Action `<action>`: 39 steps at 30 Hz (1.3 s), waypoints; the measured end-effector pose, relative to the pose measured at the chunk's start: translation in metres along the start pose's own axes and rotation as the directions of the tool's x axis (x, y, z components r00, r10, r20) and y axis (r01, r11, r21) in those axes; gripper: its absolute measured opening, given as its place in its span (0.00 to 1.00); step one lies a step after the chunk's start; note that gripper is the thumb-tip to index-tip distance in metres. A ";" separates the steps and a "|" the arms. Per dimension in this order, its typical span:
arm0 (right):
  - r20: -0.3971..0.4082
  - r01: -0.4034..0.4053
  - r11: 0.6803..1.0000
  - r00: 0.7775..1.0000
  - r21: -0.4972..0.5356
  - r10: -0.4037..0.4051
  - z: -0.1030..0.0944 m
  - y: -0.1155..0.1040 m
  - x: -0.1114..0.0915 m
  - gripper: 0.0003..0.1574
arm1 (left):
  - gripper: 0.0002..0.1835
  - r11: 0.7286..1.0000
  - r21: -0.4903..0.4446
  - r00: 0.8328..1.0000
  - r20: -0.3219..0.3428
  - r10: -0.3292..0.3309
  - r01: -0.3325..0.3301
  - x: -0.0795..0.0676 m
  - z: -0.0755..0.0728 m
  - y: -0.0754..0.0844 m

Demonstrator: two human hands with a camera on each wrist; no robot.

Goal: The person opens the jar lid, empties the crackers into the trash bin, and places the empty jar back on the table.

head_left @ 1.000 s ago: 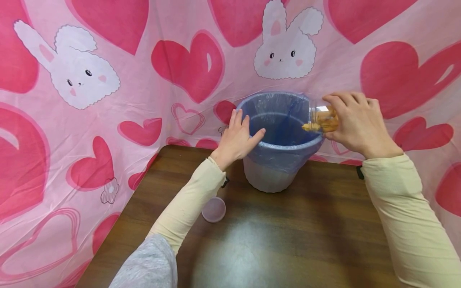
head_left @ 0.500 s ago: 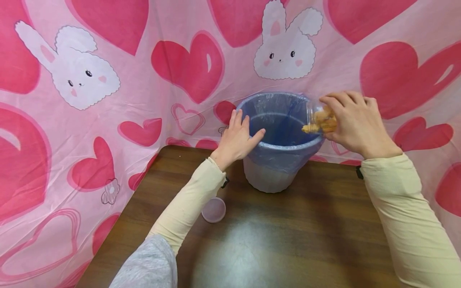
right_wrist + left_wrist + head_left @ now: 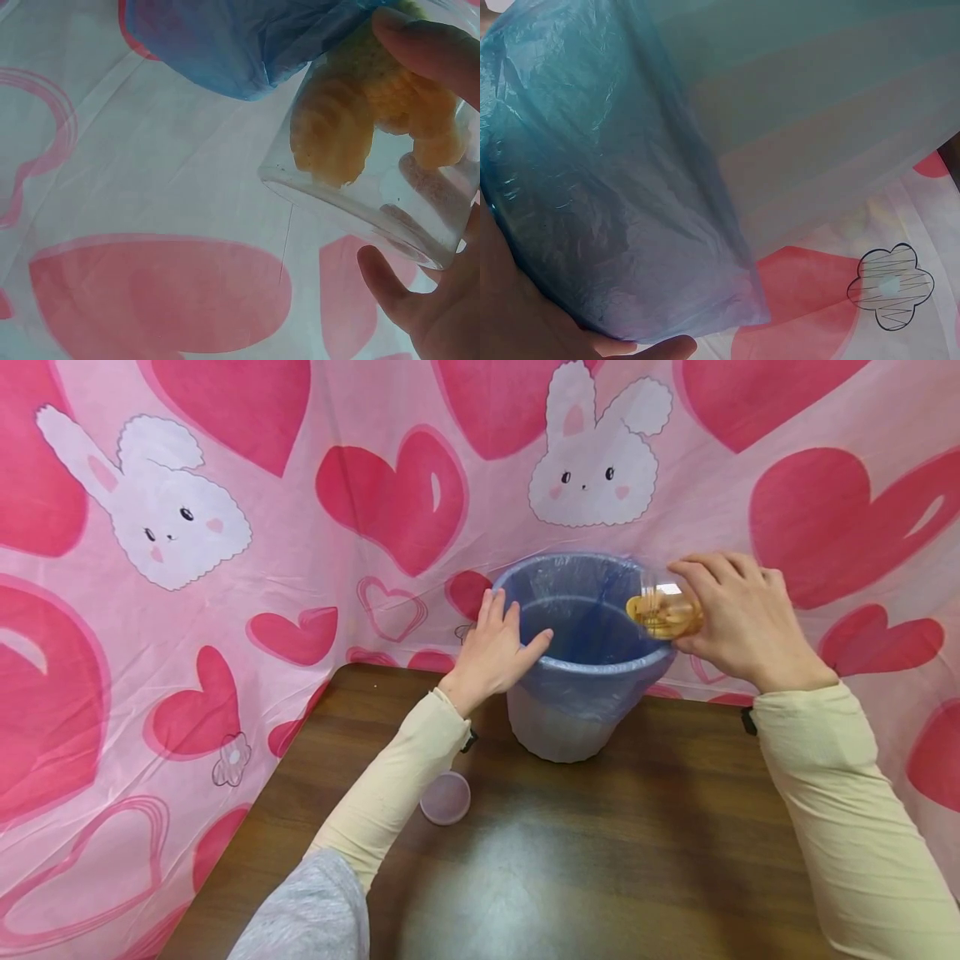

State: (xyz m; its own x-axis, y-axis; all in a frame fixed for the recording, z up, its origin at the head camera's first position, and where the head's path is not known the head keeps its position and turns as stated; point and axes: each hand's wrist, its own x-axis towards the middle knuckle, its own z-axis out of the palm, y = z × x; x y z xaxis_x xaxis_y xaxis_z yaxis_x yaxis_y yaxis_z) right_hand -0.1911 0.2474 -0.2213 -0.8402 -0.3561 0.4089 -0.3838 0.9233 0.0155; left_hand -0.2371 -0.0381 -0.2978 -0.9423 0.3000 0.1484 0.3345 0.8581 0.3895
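Note:
A white bin (image 3: 558,731) stands on the table, lined with a blue translucent bag (image 3: 600,685) folded over its rim. My left hand (image 3: 491,647) rests on the left side of that rim, fingers extended. My right hand (image 3: 742,618) grips a clear jar (image 3: 382,202) near its base. The jar lies tipped sideways, its mouth pointing left over the bin's right rim. Several yellow-orange, food-like pieces (image 3: 663,614) are inside it, some at the mouth. In the right wrist view, the thumb and fingers surround the jar. The bin's bottom is hidden from view.
A round, pinkish translucent lid (image 3: 445,798) lies on the brown wooden table (image 3: 600,860), beside my left forearm. Pink cloth (image 3: 405,410) with hearts and rabbits hangs behind the bin and along the left and right.
Inside the tipped jar, the yellow-orange pieces have shifted and now bunch closer to its mouth. My right hand has moved only slightly, and my left hand keeps its place on the rim.

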 end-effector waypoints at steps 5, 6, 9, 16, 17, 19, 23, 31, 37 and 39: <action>-0.011 0.008 1.000 1.000 -0.005 -0.008 0.000 0.001 0.000 0.57 | 0.47 1.000 -0.002 1.000 -0.003 0.000 0.000 0.000 0.001 0.000; -0.013 0.009 1.000 1.000 -0.006 -0.009 0.000 0.001 0.000 0.57 | 0.47 1.000 -0.002 1.000 -0.004 0.000 0.000 0.000 0.000 0.000; -0.017 0.013 1.000 1.000 -0.009 -0.013 0.001 0.001 0.000 0.57 | 0.47 1.000 0.000 1.000 -0.006 0.002 -0.002 -0.001 0.000 0.000; -0.028 0.026 1.000 0.999 -0.016 -0.026 0.001 0.001 0.000 0.56 | 0.47 1.000 -0.001 1.000 -0.006 0.002 -0.002 -0.001 0.000 0.000; -0.030 0.027 0.999 0.999 -0.016 -0.028 0.001 0.001 -0.001 0.56 | 0.47 1.000 -0.002 1.000 -0.006 0.002 -0.002 -0.001 0.000 0.000; -0.032 0.030 0.999 0.999 -0.017 -0.031 0.001 0.001 0.000 0.56 | 0.47 1.000 -0.004 1.000 -0.006 0.002 -0.002 -0.001 0.000 0.000; -0.032 0.036 0.999 0.999 -0.019 -0.036 0.001 0.001 0.000 0.56 | 0.47 1.000 -0.004 1.000 -0.005 -0.002 0.002 0.000 0.000 0.000; -0.031 0.050 0.998 0.998 -0.036 -0.051 0.001 0.002 0.001 0.56 | 0.47 1.000 0.000 1.000 -0.004 -0.003 0.003 0.000 0.000 0.000; -0.029 0.063 0.997 0.998 -0.046 -0.064 0.001 0.001 0.001 0.56 | 0.48 1.000 -0.006 1.000 0.003 -0.004 0.004 0.000 -0.001 0.001; -0.026 0.064 0.997 0.998 -0.047 -0.065 0.001 0.001 0.002 0.57 | 0.48 1.000 -0.005 1.000 0.006 -0.006 0.006 0.000 -0.001 0.001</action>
State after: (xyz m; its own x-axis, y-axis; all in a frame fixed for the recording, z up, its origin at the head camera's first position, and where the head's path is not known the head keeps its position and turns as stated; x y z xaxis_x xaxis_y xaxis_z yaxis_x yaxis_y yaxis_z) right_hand -0.1930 0.2475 -0.2212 -0.8031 -0.4117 0.4307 -0.4183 0.9044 0.0845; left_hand -0.2366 -0.0379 -0.2965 -0.9444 0.2971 0.1406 0.3286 0.8580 0.3949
